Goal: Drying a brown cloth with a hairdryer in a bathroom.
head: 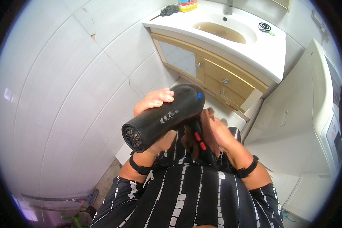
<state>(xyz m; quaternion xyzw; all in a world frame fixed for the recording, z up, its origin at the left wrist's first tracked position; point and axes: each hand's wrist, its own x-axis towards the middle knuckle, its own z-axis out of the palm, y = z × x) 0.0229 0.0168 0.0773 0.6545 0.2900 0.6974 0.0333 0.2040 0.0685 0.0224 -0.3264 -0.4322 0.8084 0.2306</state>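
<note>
A black hair dryer is held up in front of my body, its round grille facing the lower left and its handle with red switches pointing down. My left hand is wrapped around the barrel, fingers over the top and the palm side showing beneath. A brown cloth hangs around the upper part of the handle. My right hand grips the cloth at the right side of the handle; its fingertips are mostly hidden behind the cloth.
Ahead stands a vanity cabinet with a white countertop and a washbasin holding murky water. On the counter are a yellow container, a dark mesh scrubber and a black coil. A white washing machine stands right; a tiled wall is left.
</note>
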